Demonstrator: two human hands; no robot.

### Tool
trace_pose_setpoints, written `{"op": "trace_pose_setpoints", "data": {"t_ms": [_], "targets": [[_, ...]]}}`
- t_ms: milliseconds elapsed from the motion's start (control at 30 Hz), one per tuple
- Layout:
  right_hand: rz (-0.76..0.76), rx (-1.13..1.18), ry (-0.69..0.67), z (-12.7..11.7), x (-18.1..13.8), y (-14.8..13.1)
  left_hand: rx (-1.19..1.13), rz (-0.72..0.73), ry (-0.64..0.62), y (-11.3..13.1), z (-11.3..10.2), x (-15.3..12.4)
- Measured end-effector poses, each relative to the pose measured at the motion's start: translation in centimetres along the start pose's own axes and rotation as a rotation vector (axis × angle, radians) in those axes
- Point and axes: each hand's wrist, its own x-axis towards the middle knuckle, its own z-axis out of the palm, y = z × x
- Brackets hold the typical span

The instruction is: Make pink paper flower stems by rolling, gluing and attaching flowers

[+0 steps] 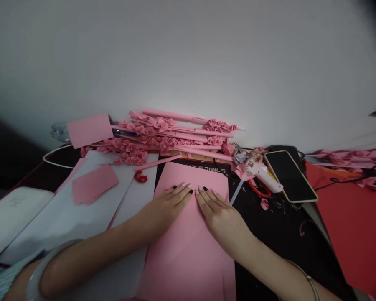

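Nearest the camera lay the large rectangular pink paper sheet [188,251], flat on the dark worktop and running out under the lower edge of view.

At far left sat a flat white rounded case [15,213], then long white paper sheets [65,221] bearing a small stack of pink paper rectangles [94,183]. A small red curled object [141,177] lay just past them.

The left hand [167,205] was spread open, palm down on the upper part of the large sheet, fingers straight, gripping nothing. The right hand [219,211] rested beside it in the same way, flat, open and empty. The fingertips of the two hands almost met at the sheet's centre line.

Behind them, against the wall, was a heap of pink rolled paper sticks with folded paper flowers [169,133]. To the right lay a white glue gun [263,171] over red-handled scissors [258,190], then a black smartphone [290,175], face up, and a red mat [357,217].

Judgement: the step in hand appeared to be pressing or smoothing the sheet flat. Any fold or roll from this position would call for the edges to be kept square and the sheet held against sliding on the worktop.
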Motion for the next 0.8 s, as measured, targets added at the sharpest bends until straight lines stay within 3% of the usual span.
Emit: {"op": "trace_pose_setpoints", "data": {"t_ms": [400,700,800], "targets": [[0.126,-0.026,0.025,0.3,0.0,-1.1,-0.042,-0.057,-0.092,0.1,-0.7,0.5],[0.205,-0.094,0.002,-0.4,-1.4,0.7,0.109,-0.248,-0.143,0.3,-3.6,-0.6],[0.242,-0.045,0.047,-0.8,-1.0,1.4,0.125,-0.287,-0.092,0.3,-4.3,-0.4]]}}
